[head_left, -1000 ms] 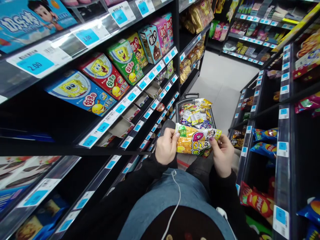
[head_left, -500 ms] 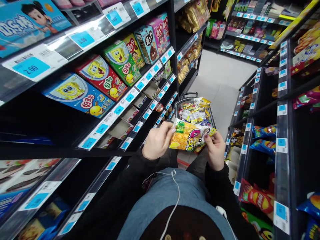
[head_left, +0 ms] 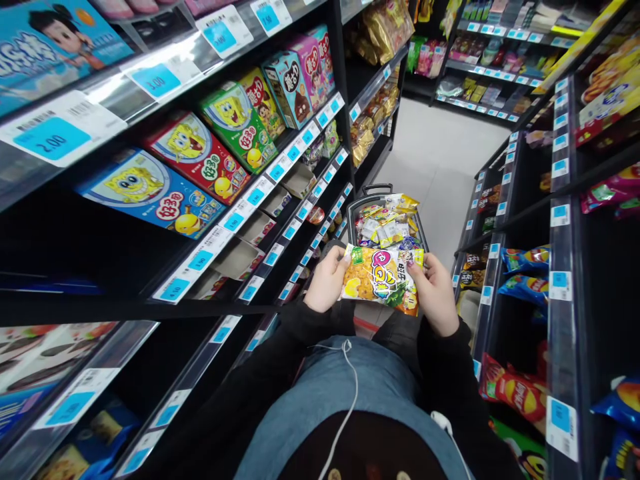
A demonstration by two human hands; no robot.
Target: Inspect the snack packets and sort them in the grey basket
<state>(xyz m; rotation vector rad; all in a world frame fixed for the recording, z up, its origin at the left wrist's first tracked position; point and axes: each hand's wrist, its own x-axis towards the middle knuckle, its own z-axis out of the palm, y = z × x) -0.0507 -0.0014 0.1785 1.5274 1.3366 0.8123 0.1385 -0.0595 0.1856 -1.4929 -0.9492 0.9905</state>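
Observation:
Between my two hands is a yellow and white candy bag (head_left: 380,277) with purple lettering, its printed front facing up. My left hand (head_left: 326,279) pinches its left edge, and my right hand (head_left: 437,293) grips the right edge with the thumb on top. Just beyond the bag stands a dark shopping basket (head_left: 352,223) with a raised handle. Inside it lies a pile of small yellow and white packets (head_left: 387,230). The held bag covers the basket's near part.
Left, a shelf carries cartoon snack boxes (head_left: 155,193) above a strip of price tags (head_left: 233,220). On the right, another rack holds chip bags (head_left: 520,393). A grey tiled floor (head_left: 430,143) runs ahead between the shelves to a far display (head_left: 493,70). A white cord (head_left: 356,393) hangs down my front.
The candy bag has flattened out and turned slightly, so more of its front shows. My right hand has shifted a little to the right. The basket stays in place beyond it.

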